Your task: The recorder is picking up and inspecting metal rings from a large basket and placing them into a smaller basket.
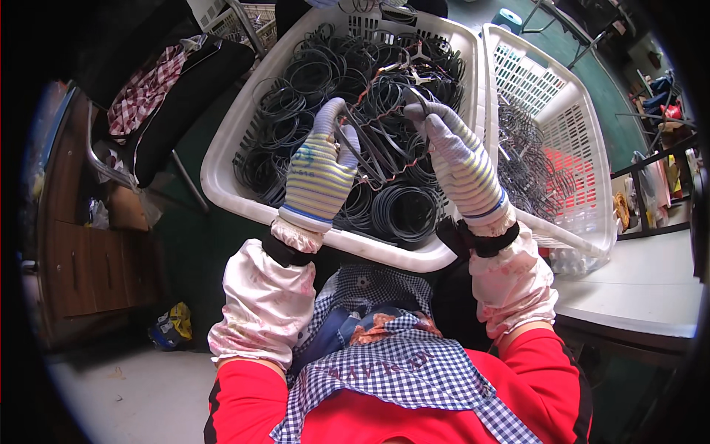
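Both hands wear striped knit gloves and pale sleeve covers. My left hand (319,170) and my right hand (460,159) are raised over a white plastic basket (222,166) and together grip a bundle of thin black rings (377,148) tied with a reddish twisted wire. The left hand pinches the bundle's left side, the right hand its upper right edge. Below the bundle the basket is filled with several coiled bunches of the same black rings (310,74).
A second white slatted basket (569,126) with dark metal parts stands to the right, resting on a white table (636,288). A chair with checked cloth (148,89) is at the left beside a wooden cabinet (89,259). A checked apron covers my lap.
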The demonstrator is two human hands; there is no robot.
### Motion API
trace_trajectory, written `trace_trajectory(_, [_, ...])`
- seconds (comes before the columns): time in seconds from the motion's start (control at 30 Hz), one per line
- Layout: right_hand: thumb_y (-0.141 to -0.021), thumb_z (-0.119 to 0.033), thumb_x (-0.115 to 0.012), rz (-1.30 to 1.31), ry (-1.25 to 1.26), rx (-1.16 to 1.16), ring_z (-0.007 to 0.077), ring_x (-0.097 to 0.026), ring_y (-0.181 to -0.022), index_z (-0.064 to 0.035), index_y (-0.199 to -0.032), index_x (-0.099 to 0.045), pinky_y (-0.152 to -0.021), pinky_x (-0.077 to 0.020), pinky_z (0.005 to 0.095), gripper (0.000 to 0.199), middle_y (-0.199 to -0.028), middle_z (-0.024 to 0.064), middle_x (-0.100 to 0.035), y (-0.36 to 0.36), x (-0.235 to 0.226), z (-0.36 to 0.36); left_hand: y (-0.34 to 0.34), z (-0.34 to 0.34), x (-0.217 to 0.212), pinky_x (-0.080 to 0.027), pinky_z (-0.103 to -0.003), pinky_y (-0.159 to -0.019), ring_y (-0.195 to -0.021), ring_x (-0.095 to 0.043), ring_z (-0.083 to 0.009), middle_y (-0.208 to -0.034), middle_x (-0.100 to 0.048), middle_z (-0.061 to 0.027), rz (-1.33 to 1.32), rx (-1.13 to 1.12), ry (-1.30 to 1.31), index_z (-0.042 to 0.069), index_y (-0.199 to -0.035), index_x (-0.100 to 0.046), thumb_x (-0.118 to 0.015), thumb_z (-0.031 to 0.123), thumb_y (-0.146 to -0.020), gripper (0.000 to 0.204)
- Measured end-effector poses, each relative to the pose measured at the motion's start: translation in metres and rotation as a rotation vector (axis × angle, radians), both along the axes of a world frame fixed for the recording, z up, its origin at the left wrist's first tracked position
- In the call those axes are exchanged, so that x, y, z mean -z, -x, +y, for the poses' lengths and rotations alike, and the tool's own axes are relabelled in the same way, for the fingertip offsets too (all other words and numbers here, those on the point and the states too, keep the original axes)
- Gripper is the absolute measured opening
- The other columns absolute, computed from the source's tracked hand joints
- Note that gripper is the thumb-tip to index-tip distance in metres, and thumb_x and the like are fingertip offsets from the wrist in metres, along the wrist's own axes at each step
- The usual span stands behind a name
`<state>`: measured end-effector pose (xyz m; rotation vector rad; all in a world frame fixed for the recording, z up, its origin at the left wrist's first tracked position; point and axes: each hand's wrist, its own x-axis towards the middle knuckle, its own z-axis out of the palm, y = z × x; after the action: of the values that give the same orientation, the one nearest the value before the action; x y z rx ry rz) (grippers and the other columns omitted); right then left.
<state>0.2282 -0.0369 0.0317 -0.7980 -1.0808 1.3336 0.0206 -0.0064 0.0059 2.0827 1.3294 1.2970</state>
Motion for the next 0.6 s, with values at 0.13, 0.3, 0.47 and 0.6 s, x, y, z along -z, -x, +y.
trace_trajectory(0.13, [-0.104, -0.024, -0.057, 0.096, -0.008, -0.019, 0.0073, -0.053, -0.116, -0.0084, -0.131, -0.061, -0.106, -0.0350, 0.0251, 0.032, -0.123, -0.0005, -0.065, 0.003, 0.004, 0.002, -0.008, -0.002, 0.002, -0.056, -0.034, -0.061, -0.070, -0.071, -0.0264, -0.083, -0.068, -0.0170, 0.092, -0.021, -0.192, 0.008, -0.140, -0.049, -0.053, 0.005, -0.098, 0.042])
trace_trajectory(0.3, [-0.105, -0.028, -0.055, 0.009, -0.071, 0.031, 0.0051, -0.053, -0.110, -0.0088, -0.133, -0.060, -0.105, -0.0361, 0.0254, 0.035, -0.121, -0.0013, -0.066, 0.001, 0.006, 0.004, -0.009, -0.011, -0.006, -0.056, -0.036, -0.060, -0.070, -0.072, -0.0284, -0.089, -0.070, -0.0174, 0.091, 0.021, -0.111, 0.011, -0.141, -0.049, -0.055, 0.007, -0.098, 0.044])
trace_trajectory(0.47, [-0.106, -0.030, -0.052, 0.080, -0.099, 0.003, 0.0059, -0.052, -0.111, -0.0095, -0.132, -0.059, -0.105, -0.0358, 0.0261, 0.034, -0.123, -0.0014, -0.064, 0.004, 0.005, 0.003, -0.011, -0.012, -0.006, -0.056, -0.036, -0.060, -0.072, -0.072, -0.0282, -0.091, -0.071, -0.0161, 0.105, 0.017, -0.161, 0.013, -0.142, -0.049, -0.058, 0.010, -0.097, 0.046])
trace_trajectory(0.6, [-0.106, -0.031, -0.051, 0.072, -0.198, 0.017, 0.0076, -0.054, -0.113, -0.0093, -0.128, -0.059, -0.106, -0.0372, 0.0273, 0.032, -0.124, -0.0005, -0.063, 0.006, 0.004, 0.002, -0.012, -0.012, -0.008, -0.056, -0.037, -0.060, -0.074, -0.073, -0.0293, -0.093, -0.072, -0.0167, 0.125, 0.018, -0.188, 0.014, -0.141, -0.050, -0.058, 0.009, -0.097, 0.045])
